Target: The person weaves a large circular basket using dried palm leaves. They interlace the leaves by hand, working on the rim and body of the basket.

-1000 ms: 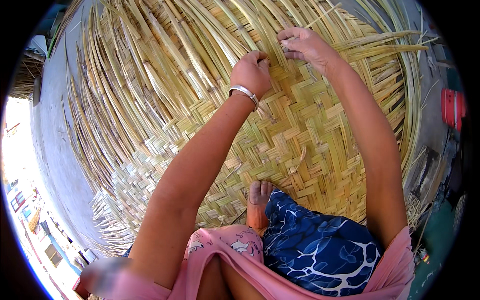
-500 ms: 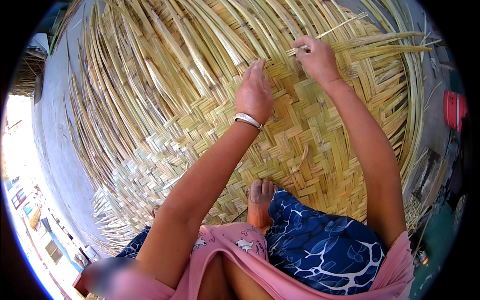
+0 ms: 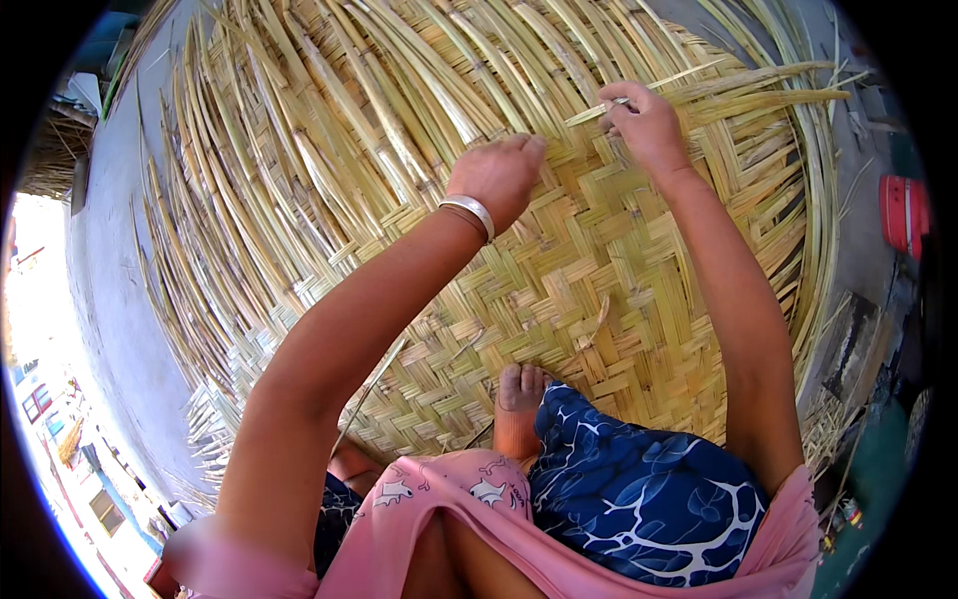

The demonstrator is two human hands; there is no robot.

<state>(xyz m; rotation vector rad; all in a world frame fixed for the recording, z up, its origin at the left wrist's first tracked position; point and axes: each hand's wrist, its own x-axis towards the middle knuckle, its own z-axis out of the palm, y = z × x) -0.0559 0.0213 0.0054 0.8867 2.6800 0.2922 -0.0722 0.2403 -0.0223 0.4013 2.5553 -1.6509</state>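
Observation:
A large mat (image 3: pixel 559 290) of flattened yellow-green cane strips lies below me, its near part woven in a zigzag pattern. Long loose strips (image 3: pixel 374 110) fan out from the weave toward the far side. My right hand (image 3: pixel 649 132) pinches a narrow pale strip (image 3: pixel 585 116) just above the far edge of the weave. That strip slants up to the right. Left of it, my left hand (image 3: pixel 497 178) is closed with its knuckles up, at the border between weave and loose strips. Whatever its fingers grip is hidden beneath them.
My bare foot (image 3: pixel 521 391) rests on the mat's near part. Loose strips (image 3: pixel 768 95) stick out at the far right. Grey floor (image 3: pixel 105 260) runs along the left. A red object (image 3: pixel 904 218) and a worn wooden piece (image 3: pixel 848 344) stand at the right.
My left hand has turned from extended fingers to a closed shape, and its elbow has swung out left. My right hand has shifted slightly right and nearer, still holding the strip.

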